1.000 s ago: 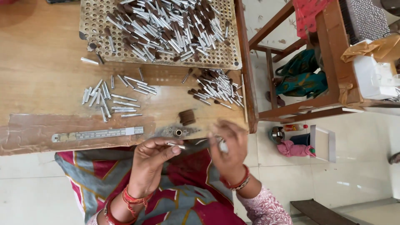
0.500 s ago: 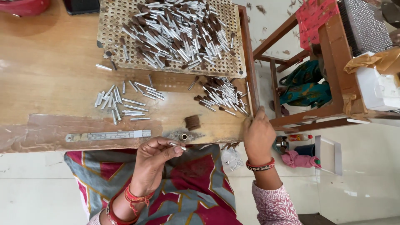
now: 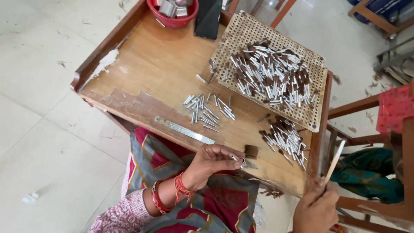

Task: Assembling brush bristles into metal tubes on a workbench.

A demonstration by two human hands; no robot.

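My left hand is at the near edge of the low wooden table, its fingertips pinched on a small silver tube. A little brown tuft lies just beyond those fingers. My right hand is off the table's right corner and grips a thin pale stick that points up. A loose pile of bare silver tubes lies mid-table. Another pile of brown-tipped tubes sits near the right edge.
A perforated board heaped with brown-tipped tubes fills the far right of the table. A metal ruler lies along the near edge. A red bowl and a dark phone stand at the back. A wooden chair frame is right.
My right hand has left the table edge, moved out to the right and now holds a thin stick. My left hand keeps its pinch. The view has swung round.
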